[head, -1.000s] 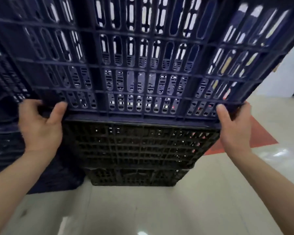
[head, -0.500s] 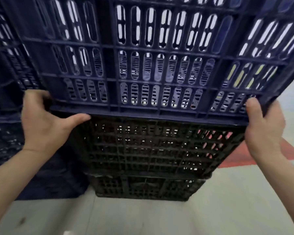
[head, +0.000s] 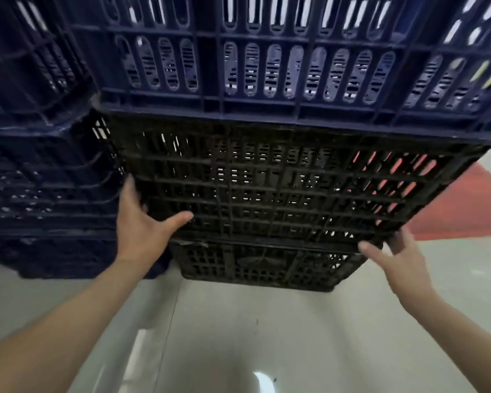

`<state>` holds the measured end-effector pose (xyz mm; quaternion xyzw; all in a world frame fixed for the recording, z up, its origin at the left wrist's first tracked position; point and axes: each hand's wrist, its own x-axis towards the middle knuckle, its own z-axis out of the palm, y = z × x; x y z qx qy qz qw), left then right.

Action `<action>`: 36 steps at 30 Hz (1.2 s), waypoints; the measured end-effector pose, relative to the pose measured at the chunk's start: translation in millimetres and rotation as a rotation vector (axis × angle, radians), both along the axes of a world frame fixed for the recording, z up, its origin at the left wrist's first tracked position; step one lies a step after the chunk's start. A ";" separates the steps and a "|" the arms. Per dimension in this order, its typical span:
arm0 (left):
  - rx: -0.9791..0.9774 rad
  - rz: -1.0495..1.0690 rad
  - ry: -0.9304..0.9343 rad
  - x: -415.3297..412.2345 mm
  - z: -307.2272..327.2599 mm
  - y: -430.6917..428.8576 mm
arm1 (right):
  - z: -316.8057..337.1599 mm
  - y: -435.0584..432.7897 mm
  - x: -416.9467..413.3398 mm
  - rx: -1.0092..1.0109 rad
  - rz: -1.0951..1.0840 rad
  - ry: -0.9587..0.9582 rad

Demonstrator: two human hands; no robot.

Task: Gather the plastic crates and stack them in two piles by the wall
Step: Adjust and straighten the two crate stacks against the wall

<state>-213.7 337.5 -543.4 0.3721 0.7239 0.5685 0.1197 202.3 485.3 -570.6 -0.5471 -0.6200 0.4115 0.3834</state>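
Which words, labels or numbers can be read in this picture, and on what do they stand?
None can be read.
The bottom black crate bears a faint raised mark on its front, too blurred to read.
The blue crate and the upper black crate show no text.

glossy pale floor (head: 238, 336), red floor patch (head: 471, 205) at right
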 end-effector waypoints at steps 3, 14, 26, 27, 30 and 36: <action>-0.191 0.019 -0.027 -13.1 -37.4 -1.9 | -34.3 -1.9 5.6 -0.102 0.023 -0.261; -0.351 0.112 0.215 2.9 -70.3 7.1 | -40.9 13.6 -7.5 0.008 -0.158 -0.373; -0.373 0.150 0.224 6.6 -60.9 -2.7 | -37.4 16.6 -2.9 -0.001 -0.164 -0.386; -0.390 0.148 0.224 6.0 -61.4 -4.3 | -37.5 16.1 -3.9 0.003 -0.159 -0.379; -0.422 0.126 0.247 1.4 -60.0 -7.1 | -34.5 9.6 -8.5 -0.001 -0.173 -0.392; -0.437 0.118 0.242 3.3 -54.9 -9.8 | -33.8 3.3 -7.4 -0.010 -0.209 -0.427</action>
